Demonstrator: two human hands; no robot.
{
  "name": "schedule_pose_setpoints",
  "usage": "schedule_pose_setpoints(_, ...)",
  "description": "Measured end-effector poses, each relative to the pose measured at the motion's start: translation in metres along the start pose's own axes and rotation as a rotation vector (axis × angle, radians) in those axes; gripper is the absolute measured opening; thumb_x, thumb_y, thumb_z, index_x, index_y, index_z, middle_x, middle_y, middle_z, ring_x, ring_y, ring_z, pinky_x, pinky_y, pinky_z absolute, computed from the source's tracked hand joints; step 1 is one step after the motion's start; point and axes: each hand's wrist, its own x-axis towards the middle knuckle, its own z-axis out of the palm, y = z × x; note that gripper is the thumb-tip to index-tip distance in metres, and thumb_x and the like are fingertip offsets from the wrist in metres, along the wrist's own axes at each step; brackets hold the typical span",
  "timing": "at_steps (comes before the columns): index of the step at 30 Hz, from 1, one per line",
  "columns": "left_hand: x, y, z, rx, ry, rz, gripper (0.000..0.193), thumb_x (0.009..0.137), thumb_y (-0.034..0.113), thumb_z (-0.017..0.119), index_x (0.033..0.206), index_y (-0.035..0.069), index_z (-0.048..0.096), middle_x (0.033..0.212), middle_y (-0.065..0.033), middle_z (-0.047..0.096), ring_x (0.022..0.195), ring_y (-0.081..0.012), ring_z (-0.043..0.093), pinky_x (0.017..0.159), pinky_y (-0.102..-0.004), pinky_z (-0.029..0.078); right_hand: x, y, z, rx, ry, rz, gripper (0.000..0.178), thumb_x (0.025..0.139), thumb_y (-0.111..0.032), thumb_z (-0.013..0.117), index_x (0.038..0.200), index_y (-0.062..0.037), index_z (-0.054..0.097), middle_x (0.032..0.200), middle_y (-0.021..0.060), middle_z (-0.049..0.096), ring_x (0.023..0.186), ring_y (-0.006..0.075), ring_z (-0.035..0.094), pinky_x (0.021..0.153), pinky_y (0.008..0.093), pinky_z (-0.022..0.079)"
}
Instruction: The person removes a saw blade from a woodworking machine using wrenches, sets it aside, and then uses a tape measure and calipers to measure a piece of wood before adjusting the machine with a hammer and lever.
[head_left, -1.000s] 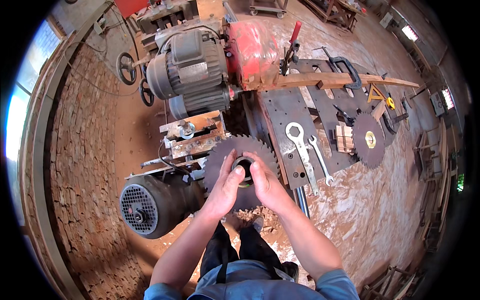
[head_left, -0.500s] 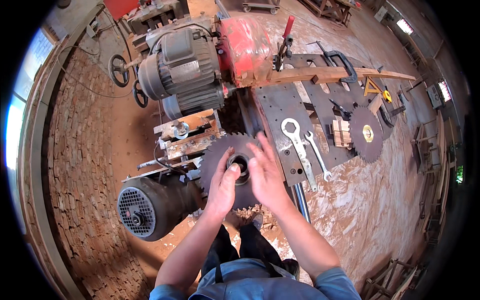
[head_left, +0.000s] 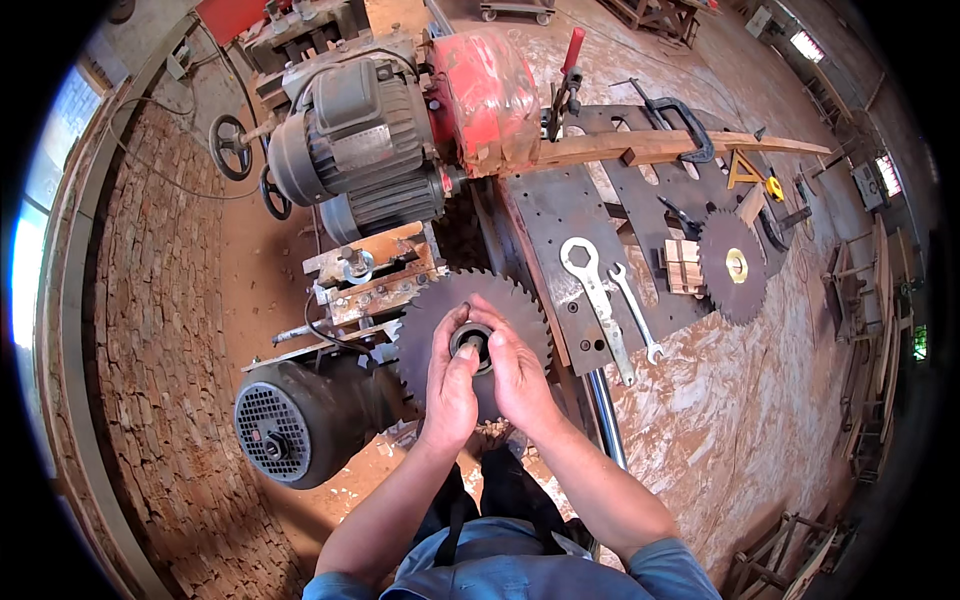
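A toothed circular saw blade [head_left: 428, 303] stands on the machine in front of me. At its centre is a round dark metal collar [head_left: 459, 338] with a hole in the middle. My left hand [head_left: 452, 388] curls around the collar's left side, thumb over its front. From the right, my right hand [head_left: 517, 376] closes on the same collar, fingers bent over its upper edge. Part of the lower blade is hidden behind both hands. Two wrenches lie on the steel table [head_left: 545, 215] to the right: a large ring wrench [head_left: 597, 300] and a smaller open-ended wrench [head_left: 637, 312].
A second saw blade [head_left: 728, 275] rests at the table's right edge beside small wood blocks [head_left: 683, 268]. A C-clamp [head_left: 690, 130] grips a long wooden board [head_left: 600, 150]. Motors [head_left: 350, 130] and a red guard [head_left: 485, 95] stand far left; another motor [head_left: 300, 425] sits nearer.
My right hand has moved left, from spread fingers beside the collar to closed around it. My left hand stays at the collar.
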Motion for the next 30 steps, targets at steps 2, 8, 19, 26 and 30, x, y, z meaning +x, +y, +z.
schedule_pose_setpoints(2,-0.007,-0.001,0.0,0.011,0.001,0.036,0.058,0.1,0.032,0.042,0.144,-0.004,0.032,0.142,-0.0132,0.044,0.131,-0.0205,0.043,0.112,-0.0343,0.031,-0.001,-0.003,0.001,-0.056,0.008,-0.018,0.042,0.105,-0.028,0.035,0.132,0.001,0.05,0.147,0.0191,0.042,0.138,0.0316,0.04,0.114,0.038,0.03)
schedule_pose_setpoints(8,0.004,0.003,-0.005,-0.067,-0.008,-0.045,0.062,0.102,0.033,0.043,0.149,-0.002,0.025,0.148,-0.0132,0.038,0.136,-0.0214,0.038,0.114,-0.0345,0.027,0.011,-0.015,0.003,0.028,0.044,0.134,0.04,0.104,-0.023,0.037,0.129,0.0019,0.054,0.143,0.0192,0.048,0.135,0.0306,0.044,0.113,0.0376,0.033)
schedule_pose_setpoints(19,-0.006,-0.004,-0.019,-0.027,-0.163,0.077,0.078,0.094,0.033,0.062,0.149,-0.004,0.021,0.149,-0.0159,0.036,0.139,-0.0258,0.036,0.116,-0.0385,0.026,0.01,0.004,0.002,0.087,-0.026,0.089,0.047,0.107,-0.031,0.033,0.129,0.0041,0.054,0.141,0.0166,0.05,0.134,0.0242,0.044,0.113,0.0345,0.032)
schedule_pose_setpoints(26,0.002,-0.012,-0.026,0.849,-0.06,0.025,0.079,0.075,0.013,0.077,0.141,0.001,0.036,0.134,-0.0235,0.052,0.124,-0.0389,0.053,0.103,-0.0439,0.045,0.018,0.012,-0.002,0.043,-0.099,0.106,0.047,0.107,-0.033,0.034,0.126,0.0045,0.056,0.137,0.0141,0.054,0.129,0.0222,0.048,0.112,0.0333,0.034)
schedule_pose_setpoints(30,0.005,-0.022,-0.034,0.821,-0.056,0.043,0.074,0.073,0.014,0.078,0.137,0.002,0.042,0.129,-0.0218,0.056,0.119,-0.0393,0.056,0.097,-0.0447,0.048,0.018,0.005,-0.002,0.087,-0.082,0.178,0.047,0.107,-0.033,0.037,0.124,0.0055,0.058,0.135,0.015,0.056,0.127,0.0222,0.05,0.11,0.0331,0.036)
